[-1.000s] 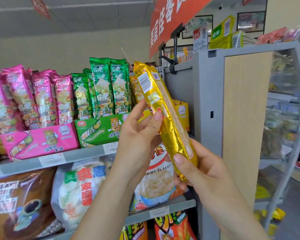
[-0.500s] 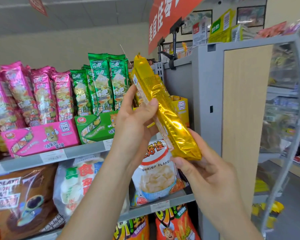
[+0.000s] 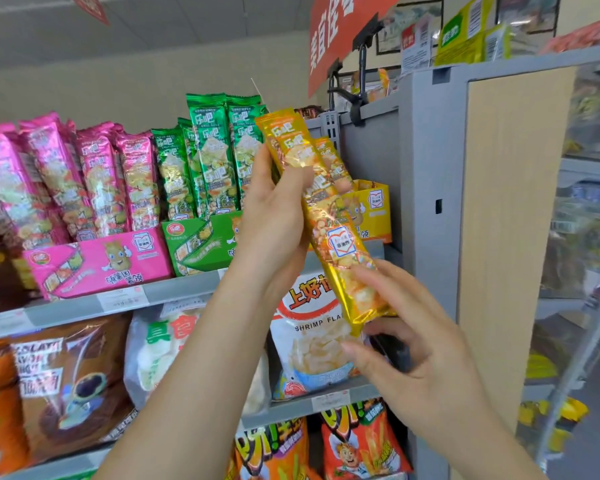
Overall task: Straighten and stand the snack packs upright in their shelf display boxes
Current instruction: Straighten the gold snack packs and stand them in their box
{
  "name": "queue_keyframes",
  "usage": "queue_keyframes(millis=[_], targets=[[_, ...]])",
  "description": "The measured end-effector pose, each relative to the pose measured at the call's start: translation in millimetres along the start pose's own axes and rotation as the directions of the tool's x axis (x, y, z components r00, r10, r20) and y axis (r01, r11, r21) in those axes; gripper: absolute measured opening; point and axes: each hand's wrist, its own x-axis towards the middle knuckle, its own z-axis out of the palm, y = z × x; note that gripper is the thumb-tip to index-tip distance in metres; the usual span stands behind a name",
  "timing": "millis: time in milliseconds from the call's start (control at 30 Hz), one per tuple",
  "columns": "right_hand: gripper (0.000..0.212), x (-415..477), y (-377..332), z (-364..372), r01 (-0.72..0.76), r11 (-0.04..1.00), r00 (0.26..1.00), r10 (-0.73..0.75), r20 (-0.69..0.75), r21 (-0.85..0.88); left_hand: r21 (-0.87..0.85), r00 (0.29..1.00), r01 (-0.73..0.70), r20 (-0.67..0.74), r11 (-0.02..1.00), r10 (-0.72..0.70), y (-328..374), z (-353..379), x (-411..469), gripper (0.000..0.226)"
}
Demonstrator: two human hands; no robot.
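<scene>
A grey metal shelf (image 3: 174,293) runs across the left and middle of the frame. It carries three cardboard display boxes side by side: a pink one (image 3: 101,261) at left, a green one (image 3: 201,241) in the middle and a small yellow one (image 3: 373,209) at centre right, against the grey end panel. Tall pink foil packs (image 3: 84,181) and green foil packs (image 3: 215,157) stand mostly upright in the first two boxes.

The long, narrow yellow foil snack pack (image 3: 340,245) is out of its box. It hangs in the air in front of the yellow box, tilted, with its top toward upper centre and its bottom seam toward lower right.

The left hand (image 3: 274,216) grips the upper half of the pack, fingers wrapped round its edge. The right hand (image 3: 420,351) pinches the bottom end between thumb and fingertips, though blur softens the detail there.

The pack looks light. Its glossy film is likely slick and crinkly, and the contents are probably brittle crisps that would break under a hard squeeze. A light hold on the long edges near the middle, or by the flat crimped seams, seems safest. The bottom seam should go into the yellow box first, so that the pack stands among the yellow packs (image 3: 329,161) behind it.
</scene>
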Motion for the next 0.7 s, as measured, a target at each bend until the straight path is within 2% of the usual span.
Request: queue_keyframes(millis=[67,167,233,300,333,433,533,633,700], targets=[[0.057,2,-5,3,-0.142,0.946,0.990,0.134,0.047,0.293,-0.046,1.000,-0.012,0.012,0.999,0.013,1,4,2,0.040],[0.032,8,-7,7,-0.158,0.875,0.973,0.217,-0.079,0.458,-0.014,0.999,-0.040,0.001,0.999,0.040,-4,8,2,0.046],[0.033,14,-8,10,-0.132,0.868,0.952,0.245,-0.183,0.478,0.166,0.996,-0.092,-0.005,0.982,0.094,-11,11,-5,0.053],[0.033,22,-10,12,-0.087,0.859,0.936,0.244,-0.253,0.504,0.437,0.979,-0.204,0.094,0.876,0.182,-20,14,-19,0.060],[0.033,26,-11,13,-0.064,0.854,0.934,0.233,-0.270,0.516,0.464,0.967,-0.251,0.152,0.849,0.203,-26,16,-26,0.060],[0.030,36,-14,11,-0.041,0.838,0.941,0.215,-0.261,0.544,0.336,0.964,-0.249,0.179,0.908,0.199,-35,15,-39,0.058],[0.025,39,-11,8,-0.080,0.836,0.946,0.235,-0.222,0.543,0.174,0.966,-0.180,0.215,0.968,0.141,-37,7,-48,0.062],[0.022,37,-5,4,-0.172,0.778,0.951,0.291,-0.104,0.605,0.172,0.963,-0.123,0.260,0.977,0.075,-38,1,-55,0.073],[0.037,36,-4,0,-0.259,0.824,0.951,0.310,-0.018,0.505,0.224,0.970,-0.121,0.235,0.967,0.067,-39,-4,-57,0.079]])
